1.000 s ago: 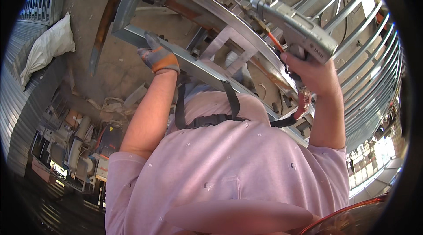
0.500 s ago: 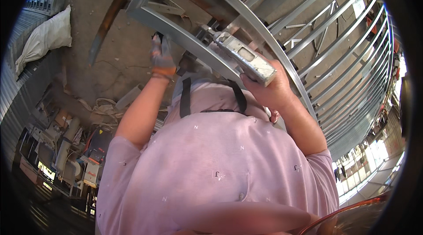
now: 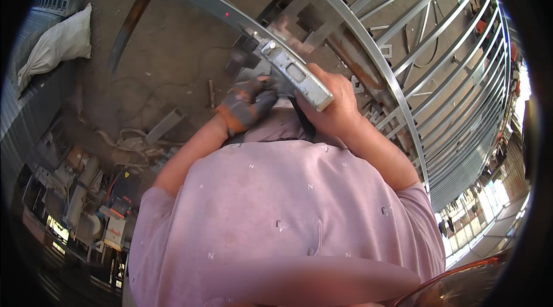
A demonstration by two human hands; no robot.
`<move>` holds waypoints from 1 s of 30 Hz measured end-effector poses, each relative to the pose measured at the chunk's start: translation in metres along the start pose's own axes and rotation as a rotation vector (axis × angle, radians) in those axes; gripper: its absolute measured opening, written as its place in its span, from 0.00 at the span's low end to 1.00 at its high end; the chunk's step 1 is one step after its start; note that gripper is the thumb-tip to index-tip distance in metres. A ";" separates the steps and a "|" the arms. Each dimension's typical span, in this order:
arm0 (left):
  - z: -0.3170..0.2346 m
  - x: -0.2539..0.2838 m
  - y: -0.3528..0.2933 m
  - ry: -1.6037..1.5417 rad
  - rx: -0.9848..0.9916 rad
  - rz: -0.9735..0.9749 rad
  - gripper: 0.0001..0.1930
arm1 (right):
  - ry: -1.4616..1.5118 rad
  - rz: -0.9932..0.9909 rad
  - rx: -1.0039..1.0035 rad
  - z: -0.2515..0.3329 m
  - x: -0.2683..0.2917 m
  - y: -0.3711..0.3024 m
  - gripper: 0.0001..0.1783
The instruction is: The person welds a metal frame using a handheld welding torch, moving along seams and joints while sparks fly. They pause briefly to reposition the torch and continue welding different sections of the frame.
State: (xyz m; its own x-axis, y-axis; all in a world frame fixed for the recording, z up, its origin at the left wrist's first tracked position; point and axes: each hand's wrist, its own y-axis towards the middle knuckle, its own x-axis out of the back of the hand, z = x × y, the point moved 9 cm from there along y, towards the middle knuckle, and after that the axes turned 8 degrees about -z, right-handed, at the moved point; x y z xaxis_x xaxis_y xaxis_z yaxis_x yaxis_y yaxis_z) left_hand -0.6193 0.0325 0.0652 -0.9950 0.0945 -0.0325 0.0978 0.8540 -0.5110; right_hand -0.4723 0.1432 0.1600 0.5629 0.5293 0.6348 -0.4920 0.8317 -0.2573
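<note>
My right hand, bare, grips a silver-grey, boxy laser welding gun with a narrow nozzle. Its handle is hidden in my fist. The nozzle points up and left toward the edge of a grey metal frame, where a small red dot shows. My left hand wears a grey and orange glove and sits close to my body, left of the gun. Its fingers are curled; what they hold, if anything, is hidden. The frame's curved outer rail runs past the gun on the right.
Long parallel metal bars fan out on the right. A white sack lies at the far left beside corrugated metal sheets. A rusty curved strip is on the floor at upper left. Machines and hoses stand at lower left.
My left hand has come away from the frame, down and right toward my body, its fingers curling. The welding gun has shifted slightly left, and the red dot now falls on the frame's near bar.
</note>
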 end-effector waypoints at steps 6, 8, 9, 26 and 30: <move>0.009 -0.085 0.000 0.652 0.127 0.463 0.21 | -0.018 -0.053 -0.017 -0.011 -0.010 -0.025 0.17; 0.022 -0.118 0.001 0.521 -0.012 0.617 0.20 | -0.020 -0.101 0.018 -0.008 -0.015 -0.034 0.18; 0.018 -0.133 -0.002 0.448 -0.083 0.704 0.19 | -0.042 -0.121 0.017 -0.008 -0.015 -0.036 0.18; 0.085 -0.117 -0.013 0.183 -0.170 0.674 0.20 | -0.408 -0.156 -0.047 0.018 -0.107 -0.040 0.25; 0.091 -0.109 -0.026 0.162 -0.181 0.700 0.20 | -0.323 -0.246 -0.070 0.038 -0.095 -0.045 0.33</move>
State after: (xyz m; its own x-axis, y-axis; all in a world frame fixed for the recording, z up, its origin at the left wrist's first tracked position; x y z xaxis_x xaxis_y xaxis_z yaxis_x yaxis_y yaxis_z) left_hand -0.5150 -0.0465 0.0039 -0.6846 0.7101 -0.1647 0.7239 0.6359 -0.2675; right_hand -0.5287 0.0492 0.1390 0.4153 0.2429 0.8767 -0.3160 0.9422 -0.1113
